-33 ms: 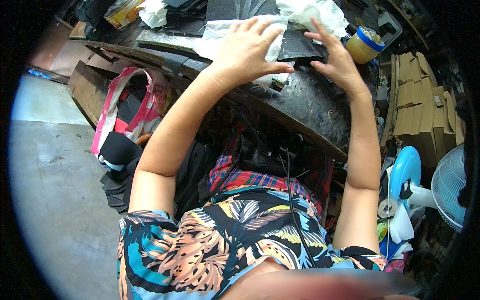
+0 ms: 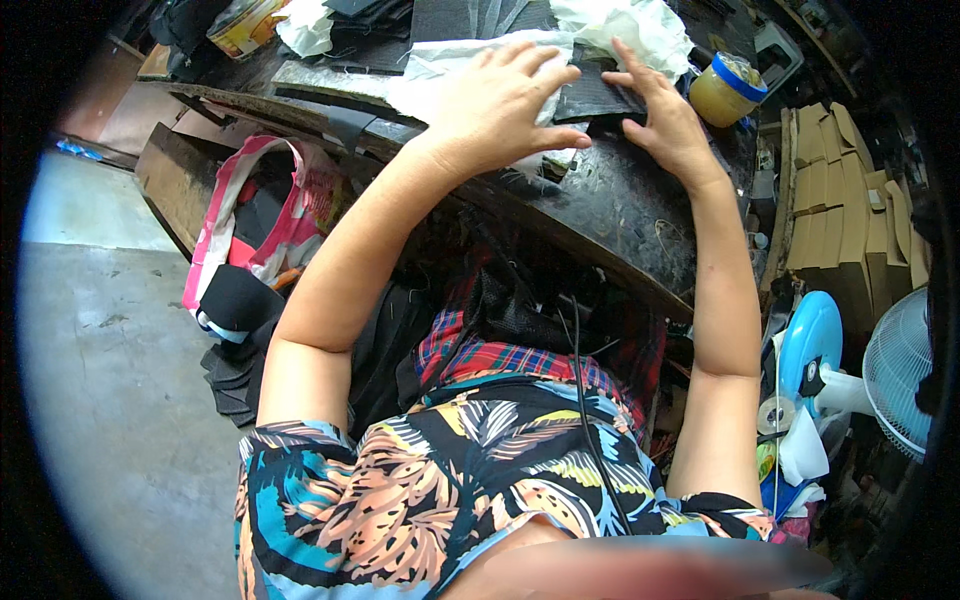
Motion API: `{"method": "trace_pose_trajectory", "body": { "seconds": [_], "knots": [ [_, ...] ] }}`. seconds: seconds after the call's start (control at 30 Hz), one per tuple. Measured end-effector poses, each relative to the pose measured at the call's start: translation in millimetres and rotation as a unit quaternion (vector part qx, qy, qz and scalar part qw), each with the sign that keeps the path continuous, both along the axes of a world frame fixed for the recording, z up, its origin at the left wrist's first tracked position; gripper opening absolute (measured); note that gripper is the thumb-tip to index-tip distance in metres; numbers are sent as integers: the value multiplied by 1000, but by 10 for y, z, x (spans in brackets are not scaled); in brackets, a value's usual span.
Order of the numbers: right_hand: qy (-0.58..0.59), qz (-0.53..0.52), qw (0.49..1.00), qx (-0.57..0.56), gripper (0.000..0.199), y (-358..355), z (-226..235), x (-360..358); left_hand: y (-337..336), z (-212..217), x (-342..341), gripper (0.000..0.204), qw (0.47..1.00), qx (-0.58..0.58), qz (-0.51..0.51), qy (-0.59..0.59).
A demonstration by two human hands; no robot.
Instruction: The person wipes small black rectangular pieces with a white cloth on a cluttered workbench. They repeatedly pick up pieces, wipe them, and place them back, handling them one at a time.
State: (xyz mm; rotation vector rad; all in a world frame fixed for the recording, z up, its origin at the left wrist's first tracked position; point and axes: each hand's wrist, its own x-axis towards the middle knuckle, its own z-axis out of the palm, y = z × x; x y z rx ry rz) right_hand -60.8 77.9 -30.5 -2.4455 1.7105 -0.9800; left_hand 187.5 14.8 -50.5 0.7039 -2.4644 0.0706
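My left hand (image 2: 500, 110) is over a white cloth piece (image 2: 425, 95) on the dark worktable (image 2: 620, 225). Its fingers are spread, and the thumb points toward my other hand. To its right, my right hand (image 2: 668, 125) has its fingers apart beside a black ribbed piece (image 2: 597, 98). Neither hand holds anything; whether the left palm presses on the cloth cannot be made out. Crumpled pale cloth (image 2: 640, 30) lies just beyond my right hand. More black sheet material (image 2: 465, 22) sits behind the white cloth.
A jar with a blue rim (image 2: 728, 90) stands at the table's right. Black pieces (image 2: 370, 25) and a yellow tub (image 2: 245, 28) are at the back left. A pink-and-white bag (image 2: 215, 225) hangs low on the left. Cardboard (image 2: 830, 210) and a blue-and-white fan (image 2: 815, 345) are on the right.
Both hands have shifted very slightly: the left fingers a little to the right, the right hand a little to the left. The cloth and other things look the same.
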Motion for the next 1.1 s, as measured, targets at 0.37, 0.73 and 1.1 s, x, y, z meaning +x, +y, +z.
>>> {"method": "trace_pose_trajectory", "body": {
  "seconds": [0.37,0.73,1.1],
  "knots": [
    [-328,29,936,-127,52,94,330,-344,15,134,-82,94,987,109,-26,112],
    [-302,21,951,-58,97,151,413,206,103,453,-225,28,773,429,-183,431],
    [-628,65,764,133,31,55,13,-314,-413,111,99,84,989,80,-95,-77]
  ]
}}
